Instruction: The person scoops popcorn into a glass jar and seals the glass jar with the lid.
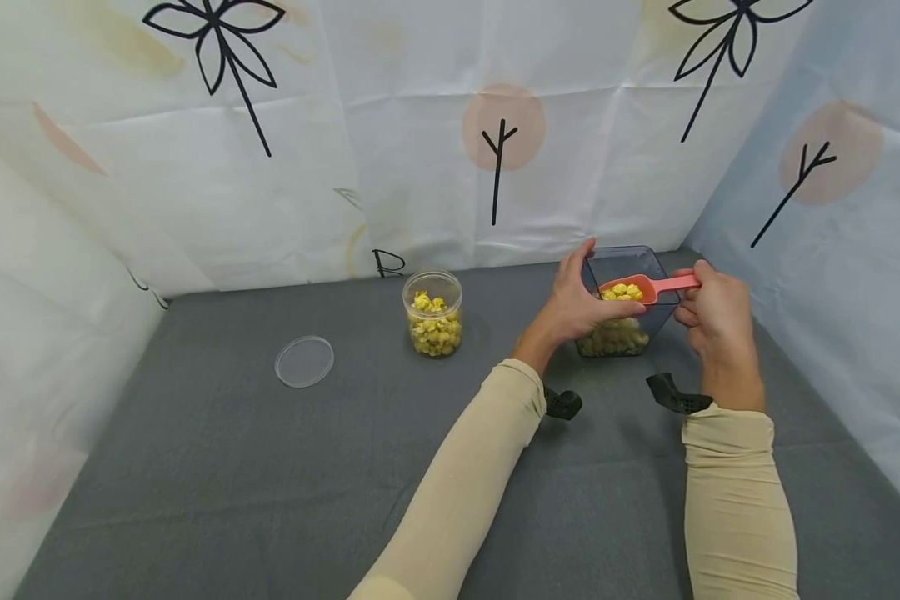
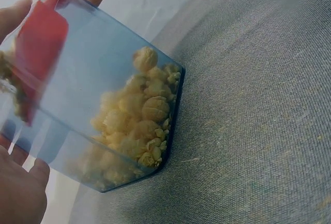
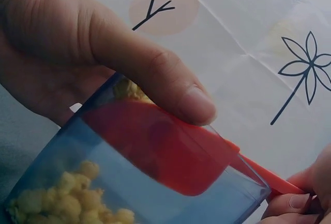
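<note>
Tinted walls blur the popcorn point(image 1: 612, 338) low in the square container point(image 1: 624, 262), which seems to stand on the desk point(image 1: 330, 467). The left hand point(image 1: 572, 307) grips its left side, other fingers partly hidden beyond the thumb. The right hand point(image 1: 722, 315) pinches the red scoop point(image 1: 651, 289), loaded, within the rim.

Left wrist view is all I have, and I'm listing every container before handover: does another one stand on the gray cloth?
Observer: Yes, a clear round jar, partly filled with yellow popcorn.
Operator: Does anything lie beside it?
Observer: A clear round disc, perhaps its lid, lies on the far side of the jar from both hands.
Operator: And the container with the red scoop in it: where on the gray cloth is that?
Observer: Near the back right corner, as the head view shows.
</note>
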The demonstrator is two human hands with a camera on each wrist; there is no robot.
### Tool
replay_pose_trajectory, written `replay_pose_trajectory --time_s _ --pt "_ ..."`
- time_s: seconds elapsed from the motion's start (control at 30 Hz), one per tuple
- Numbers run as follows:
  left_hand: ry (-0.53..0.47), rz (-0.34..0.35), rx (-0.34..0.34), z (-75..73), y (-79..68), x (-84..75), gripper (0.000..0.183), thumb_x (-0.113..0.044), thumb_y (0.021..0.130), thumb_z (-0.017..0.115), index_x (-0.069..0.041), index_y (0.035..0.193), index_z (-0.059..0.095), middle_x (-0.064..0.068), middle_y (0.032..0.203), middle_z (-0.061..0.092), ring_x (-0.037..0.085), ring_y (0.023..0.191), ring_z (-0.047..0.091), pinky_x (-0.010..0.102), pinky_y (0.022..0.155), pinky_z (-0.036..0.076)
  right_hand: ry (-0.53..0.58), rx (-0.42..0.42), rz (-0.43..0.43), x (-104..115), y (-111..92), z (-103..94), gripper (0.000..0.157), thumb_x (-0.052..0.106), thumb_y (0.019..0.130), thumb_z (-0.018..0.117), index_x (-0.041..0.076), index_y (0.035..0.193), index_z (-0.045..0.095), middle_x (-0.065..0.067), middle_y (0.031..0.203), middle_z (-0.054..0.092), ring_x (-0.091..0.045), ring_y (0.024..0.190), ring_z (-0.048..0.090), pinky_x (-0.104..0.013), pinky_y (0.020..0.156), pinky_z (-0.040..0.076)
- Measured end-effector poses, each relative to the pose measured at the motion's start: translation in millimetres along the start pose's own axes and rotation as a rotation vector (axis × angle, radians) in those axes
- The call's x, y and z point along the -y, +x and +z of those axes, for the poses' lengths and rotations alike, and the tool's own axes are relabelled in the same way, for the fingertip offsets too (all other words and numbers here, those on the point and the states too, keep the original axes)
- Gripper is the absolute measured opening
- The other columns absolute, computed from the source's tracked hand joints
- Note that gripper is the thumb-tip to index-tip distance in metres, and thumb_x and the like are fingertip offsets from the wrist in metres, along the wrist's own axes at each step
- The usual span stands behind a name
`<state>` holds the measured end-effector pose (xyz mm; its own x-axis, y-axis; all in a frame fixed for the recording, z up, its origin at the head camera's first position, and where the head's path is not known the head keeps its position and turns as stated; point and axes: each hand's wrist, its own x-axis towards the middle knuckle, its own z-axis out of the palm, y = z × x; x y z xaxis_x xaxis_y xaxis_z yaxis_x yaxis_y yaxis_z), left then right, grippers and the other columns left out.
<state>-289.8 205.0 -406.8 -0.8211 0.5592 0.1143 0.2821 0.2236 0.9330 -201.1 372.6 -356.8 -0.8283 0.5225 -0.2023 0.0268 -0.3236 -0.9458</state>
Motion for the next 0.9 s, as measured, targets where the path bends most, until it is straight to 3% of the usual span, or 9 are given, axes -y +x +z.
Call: replay_pose_trajectory --time_s 0.23,0.9 --pt "0.009 0.003 -0.003 -0.9 -1.2 -1.3 0.112 -0.043 0.078 0.087 -0.043 0.162 0.013 -0.006 0.167 0.024 0.019 0.151 0.033 0.046 0.117 0.042 0.131 -0.013 0.050 3.0 0.5 -4.3 0.029 0.029 0.109 0.048 0.008 0.097 0.063 0.004 0.052 0.034 -0.013 0.039 0.023 -0.025 0.041 0.018" --pt "-0.011 0.000 0.009 -0.7 -0.7 0.4 0.111 -0.043 0.079 0.087 -0.045 0.161 0.012 -0.006 0.167 0.023 0.019 0.151 0.032 0.048 0.118 0.040 0.238 -0.069 0.063 4.0 0.4 -7.6 0.026 0.028 0.108 0.050 0.008 0.100 0.063 0.003 0.054 0.035 -0.013 0.044 0.023 -0.024 0.041 0.019"
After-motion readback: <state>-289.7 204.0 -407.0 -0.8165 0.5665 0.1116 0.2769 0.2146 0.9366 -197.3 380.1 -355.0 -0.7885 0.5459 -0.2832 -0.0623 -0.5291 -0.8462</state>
